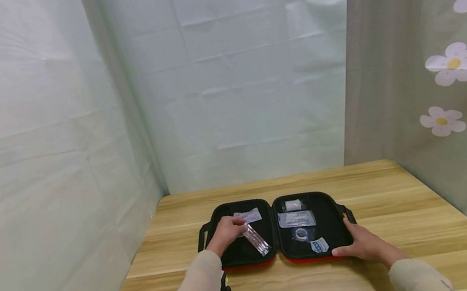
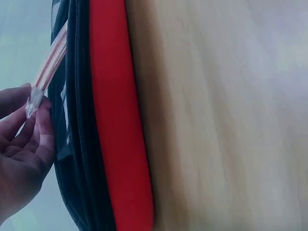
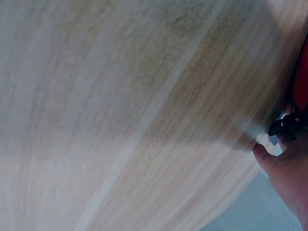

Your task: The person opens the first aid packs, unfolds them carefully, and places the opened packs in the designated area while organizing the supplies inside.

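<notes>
A black-lined case with a red outside lies spread wide on the wooden table. My left hand is over its left half and pinches the upper end of a long clear packet of thin sticks. In the left wrist view, thumb and fingertips grip the crinkled end of that packet. A white printed packet lies behind it in the same half. My right hand rests at the case's front right corner, thumb along the front edge and fingers stretched along the side, near the black handle.
In the right half lie a small white roll, a flat printed packet, a ring-shaped roll in clear wrap and a blue-and-white packet. Another handle is at the left side. Pale curtains surround the table.
</notes>
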Action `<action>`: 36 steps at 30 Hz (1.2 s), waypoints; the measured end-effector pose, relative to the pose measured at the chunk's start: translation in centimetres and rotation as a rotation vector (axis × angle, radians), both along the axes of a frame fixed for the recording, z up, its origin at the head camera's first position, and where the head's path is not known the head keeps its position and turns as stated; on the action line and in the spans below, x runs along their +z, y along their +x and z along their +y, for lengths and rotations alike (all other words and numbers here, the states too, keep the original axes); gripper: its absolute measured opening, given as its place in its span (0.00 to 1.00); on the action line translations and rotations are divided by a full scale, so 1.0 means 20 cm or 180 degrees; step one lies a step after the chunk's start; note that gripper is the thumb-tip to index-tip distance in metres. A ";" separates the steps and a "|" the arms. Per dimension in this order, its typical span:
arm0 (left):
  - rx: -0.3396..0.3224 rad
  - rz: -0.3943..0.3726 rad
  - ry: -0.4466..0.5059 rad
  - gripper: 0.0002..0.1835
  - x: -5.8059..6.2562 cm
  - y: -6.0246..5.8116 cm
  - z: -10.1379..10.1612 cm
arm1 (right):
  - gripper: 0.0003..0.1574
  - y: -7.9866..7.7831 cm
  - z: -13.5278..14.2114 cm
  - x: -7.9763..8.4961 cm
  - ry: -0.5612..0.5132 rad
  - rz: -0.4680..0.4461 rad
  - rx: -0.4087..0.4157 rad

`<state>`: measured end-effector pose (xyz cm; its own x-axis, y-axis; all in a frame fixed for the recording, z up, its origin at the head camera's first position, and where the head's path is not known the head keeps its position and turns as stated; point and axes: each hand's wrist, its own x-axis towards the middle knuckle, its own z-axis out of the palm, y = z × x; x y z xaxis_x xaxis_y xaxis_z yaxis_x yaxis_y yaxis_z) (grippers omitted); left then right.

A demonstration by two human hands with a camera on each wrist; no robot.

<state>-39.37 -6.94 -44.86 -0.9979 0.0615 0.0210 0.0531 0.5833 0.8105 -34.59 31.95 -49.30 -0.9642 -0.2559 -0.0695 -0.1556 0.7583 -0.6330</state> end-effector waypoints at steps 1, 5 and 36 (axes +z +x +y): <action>-0.0037 0.0008 -0.0016 0.12 0.00 0.01 -0.01 | 0.76 0.00 0.00 0.00 -0.0002 0.0002 0.0002; -0.0142 0.0012 0.0017 0.14 0.00 0.04 -0.05 | 0.76 0.00 0.00 0.00 -0.0020 0.0019 0.0012; 0.1044 0.0494 0.1606 0.21 -0.04 0.22 -0.43 | 0.77 0.01 0.00 0.02 -0.0051 -0.0026 0.0020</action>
<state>-34.96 -15.53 -45.75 -0.9461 -0.3033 0.1139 0.0752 0.1363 0.9878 -34.30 31.92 -48.94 -0.9620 -0.2630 -0.0732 -0.1551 0.7471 -0.6464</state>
